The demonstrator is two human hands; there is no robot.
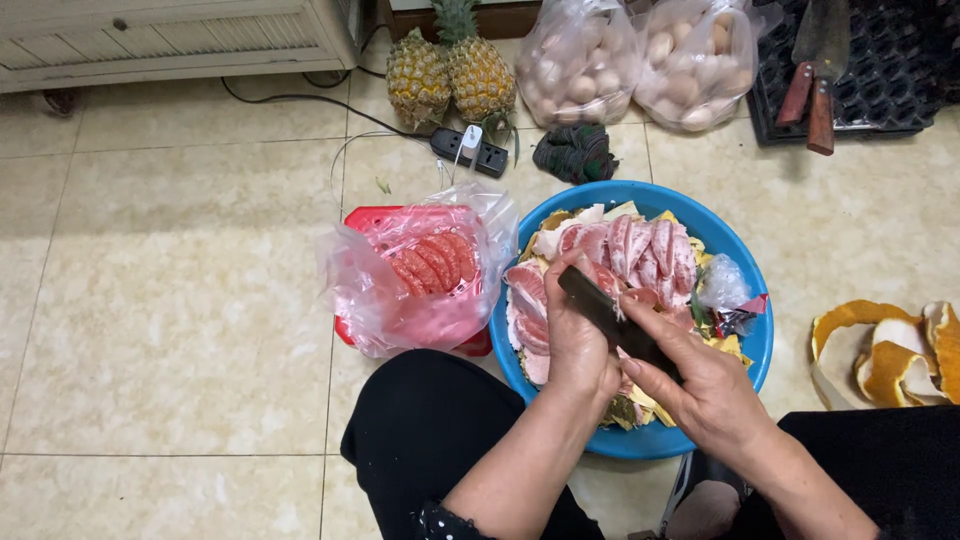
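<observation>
- Left hand (578, 335): I see it closed around a pomelo segment (602, 278) over the blue basin (745, 345), fingers curled over the top of the fruit; most of the segment is hidden by the hand.
- Right hand (700, 385): I see it wrapped around the handle of a dark-bladed knife (600, 305), the blade slanting up and to the left and lying against the left hand's fingers.
- Blue basin: it stands on the tiled floor (170, 300) between my knees and is heaped with pink peeled pomelo pieces (640, 245), white pith and yellow rind scraps.
- Red basket (372, 218): it sits just beside the basin on its left, lined with a clear plastic bag (350, 290) that holds a few cleaned pink-red segments (435, 262).
- Right of the basin: curled pomelo peel (885, 355), orange-yellow outside, lies on the floor.
- Far edge: two pineapples (450, 75), a power strip (470, 152), a dark folded cloth (575, 152) and two clear bags of eggs (630, 65) stand in a row.
- Upper right: a black crate (900, 70) carries two knives with red-brown handles (812, 100).
</observation>
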